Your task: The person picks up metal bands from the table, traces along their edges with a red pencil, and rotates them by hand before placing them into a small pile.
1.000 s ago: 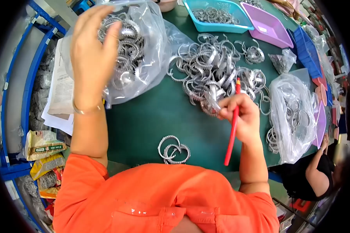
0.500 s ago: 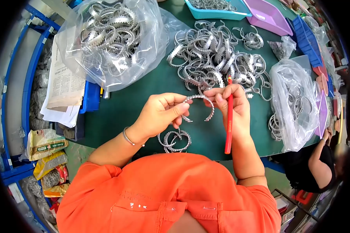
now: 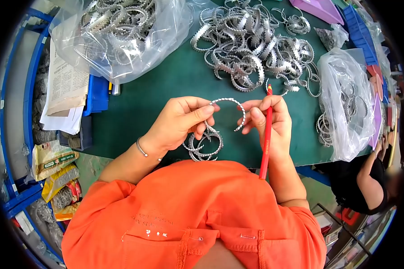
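Observation:
My left hand [image 3: 179, 123] pinches one end of a silver open bangle [image 3: 231, 99], which arches between my two hands. At the bangle's other side, the fingertips of my right hand [image 3: 271, 119] are close to it or touching it. A red pencil [image 3: 266, 139] is held upright in that same right hand, its tip pointing away from me. Several bangles [image 3: 206, 145] lie on the green table just beyond my shirt, below the left fingers. A large heap of silver bangles [image 3: 251, 40] sits beyond my hands.
A clear plastic bag of bangles [image 3: 134, 49] lies at the left, another bag [image 3: 345, 103] at the right. Papers [image 3: 65, 85] rest by a blue bin [image 3: 97, 95]. Purple tray [image 3: 321, 10] and blue basket [image 3: 360, 36] stand at the back right. Another person [image 3: 368, 184] is at the right.
My left hand came from the bag to the bangle between my hands. Since half a second ago the bangle has turned slightly, and the view has shifted, with the heap appearing higher.

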`<state>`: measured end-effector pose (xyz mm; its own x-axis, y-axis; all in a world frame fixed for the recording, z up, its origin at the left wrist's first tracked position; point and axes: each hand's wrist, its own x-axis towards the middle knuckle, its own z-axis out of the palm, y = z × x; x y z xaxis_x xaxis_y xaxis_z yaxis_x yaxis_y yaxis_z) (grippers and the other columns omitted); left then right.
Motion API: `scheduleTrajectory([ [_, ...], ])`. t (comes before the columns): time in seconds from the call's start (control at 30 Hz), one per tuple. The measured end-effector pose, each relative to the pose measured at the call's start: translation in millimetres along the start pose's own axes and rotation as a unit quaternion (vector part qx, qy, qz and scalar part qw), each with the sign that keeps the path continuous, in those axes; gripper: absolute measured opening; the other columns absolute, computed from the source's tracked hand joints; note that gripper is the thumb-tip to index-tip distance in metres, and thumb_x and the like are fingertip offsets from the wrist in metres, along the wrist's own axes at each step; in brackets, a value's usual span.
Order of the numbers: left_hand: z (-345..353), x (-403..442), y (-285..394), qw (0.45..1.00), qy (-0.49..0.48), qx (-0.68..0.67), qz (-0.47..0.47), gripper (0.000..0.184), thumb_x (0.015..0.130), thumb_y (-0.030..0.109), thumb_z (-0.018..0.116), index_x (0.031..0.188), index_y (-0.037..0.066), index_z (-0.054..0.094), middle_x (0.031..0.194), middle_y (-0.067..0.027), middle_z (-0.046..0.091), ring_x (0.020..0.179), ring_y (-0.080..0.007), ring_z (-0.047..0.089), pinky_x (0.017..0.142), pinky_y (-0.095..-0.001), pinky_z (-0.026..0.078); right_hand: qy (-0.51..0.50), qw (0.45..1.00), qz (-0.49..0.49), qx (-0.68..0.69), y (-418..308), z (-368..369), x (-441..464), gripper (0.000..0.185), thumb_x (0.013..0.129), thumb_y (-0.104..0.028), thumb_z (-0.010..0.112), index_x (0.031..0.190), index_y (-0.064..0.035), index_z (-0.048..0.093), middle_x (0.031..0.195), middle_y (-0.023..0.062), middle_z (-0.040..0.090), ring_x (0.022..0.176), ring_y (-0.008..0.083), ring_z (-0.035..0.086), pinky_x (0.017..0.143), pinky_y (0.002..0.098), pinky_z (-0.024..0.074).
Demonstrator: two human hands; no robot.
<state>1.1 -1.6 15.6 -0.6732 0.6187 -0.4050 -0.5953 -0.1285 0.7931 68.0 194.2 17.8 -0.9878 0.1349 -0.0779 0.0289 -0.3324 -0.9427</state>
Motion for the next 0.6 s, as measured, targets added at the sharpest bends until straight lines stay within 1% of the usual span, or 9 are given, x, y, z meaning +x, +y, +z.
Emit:
scheduleTrajectory([
  [0.03, -0.1, -0.6, -0.7, 1.0, -0.017, -0.01, -0.004, 0.022, 0.086, 0.015, 0.056, 0.096, -0.005, 0.059, 0.074, -0.0065, 0.059, 0.055, -0.0052, 0.052, 0.044, -0.0173, 0.043, -0.01, 1.0, 0.022, 0.001, -0.8, 0.8, -1.2, 0.017, 0.084, -0.001, 0.054, 0.088, -0.0046, 0.039, 0.09, 0.0152, 0.058, 0.068, 0.0142, 0.06, 0.053, 0.0216, 0.049],
  [0.07, 2.4, -2.0, 0.6, 1.0, -0.019, 0.003, -0.013, 0.025, 0.088, 0.017, 0.053, 0.098, -0.005, 0.058, 0.074, -0.0058, 0.059, 0.054, -0.0052, 0.051, 0.046, -0.0173, 0.043, -0.01, 1.0, 0.024, 0.002, -0.4, 1.2, -2.1, 0.017, 0.084, -0.001, 0.054, 0.088, -0.0046, 0.039, 0.09, 0.0152, 0.058, 0.068, 0.0142, 0.06, 0.053, 0.0216, 0.049],
  [0.1, 3.5, -1.8, -0.1, 1.0, -0.018, 0.002, -0.014, 0.025, 0.088, 0.017, 0.053, 0.098, -0.005, 0.058, 0.074, -0.0058, 0.059, 0.054, -0.0052, 0.051, 0.046, -0.0173, 0.043, -0.005, 1.0, 0.02, 0.005, -0.1, 1.6, -2.9, 0.018, 0.083, 0.0, 0.056, 0.088, -0.0047, 0.038, 0.088, 0.0155, 0.059, 0.065, 0.0144, 0.06, 0.051, 0.0212, 0.0485],
  [0.17, 3.9, -2.4, -1.0, 1.0, -0.014, -0.017, -0.013, 0.027, 0.091, 0.017, 0.045, 0.102, -0.005, 0.056, 0.075, -0.0061, 0.059, 0.052, -0.006, 0.049, 0.049, -0.018, 0.042, 0.001, 1.0, 0.012, 0.013, 0.5, 3.2, -3.1, 0.022, 0.081, 0.001, 0.058, 0.087, -0.005, 0.038, 0.085, 0.0161, 0.06, 0.061, 0.0147, 0.06, 0.046, 0.0204, 0.0476],
  [0.2, 2.7, -2.9, -0.6, 0.999, -0.03, -0.029, -0.012, 0.029, 0.092, 0.018, 0.042, 0.105, -0.005, 0.056, 0.078, -0.0063, 0.06, 0.056, -0.0065, 0.05, 0.052, -0.0186, 0.043, 0.013, 1.0, 0.012, 0.023, -0.3, 3.9, -3.1, 0.022, 0.081, 0.002, 0.058, 0.086, -0.005, 0.038, 0.084, 0.0167, 0.06, 0.06, 0.0152, 0.06, 0.045, 0.0202, 0.0474],
  [0.3, 4.7, -3.2, -1.6, 0.999, -0.026, -0.04, -0.014, 0.029, 0.092, 0.017, 0.042, 0.106, -0.005, 0.055, 0.081, -0.007, 0.06, 0.058, -0.0071, 0.051, 0.052, -0.0191, 0.043, 0.019, 0.999, -0.009, 0.025, 1.0, 1.3, -2.2, 0.021, 0.081, 0.001, 0.057, 0.086, -0.0045, 0.037, 0.083, 0.017, 0.06, 0.06, 0.0158, 0.06, 0.045, 0.0211, 0.0477],
  [0.33, 2.9, -2.8, -2.5, 0.998, -0.042, -0.036, -0.011, 0.029, 0.092, 0.017, 0.042, 0.107, -0.005, 0.055, 0.083, -0.007, 0.06, 0.06, -0.0078, 0.052, 0.053, -0.0203, 0.045, 0.019, 0.999, -0.009, 0.025, 0.9, 0.7, -2.1, 0.021, 0.081, 0.001, 0.057, 0.086, -0.0045, 0.037, 0.083, 0.017, 0.06, 0.06, 0.0158, 0.06, 0.045, 0.0211, 0.0477],
  [0.6, 3.1, -2.5, -2.9, 0.998, -0.044, -0.043, -0.023, 0.029, 0.092, 0.017, 0.042, 0.108, -0.005, 0.054, 0.084, -0.0077, 0.06, 0.063, -0.009, 0.055, 0.057, -0.0223, 0.048, 0.022, 0.999, -0.023, 0.016, 0.4, -0.4, -4.0, 0.021, 0.081, 0.0, 0.058, 0.086, -0.0042, 0.038, 0.084, 0.0173, 0.059, 0.061, 0.0159, 0.059, 0.046, 0.0212, 0.0478],
])
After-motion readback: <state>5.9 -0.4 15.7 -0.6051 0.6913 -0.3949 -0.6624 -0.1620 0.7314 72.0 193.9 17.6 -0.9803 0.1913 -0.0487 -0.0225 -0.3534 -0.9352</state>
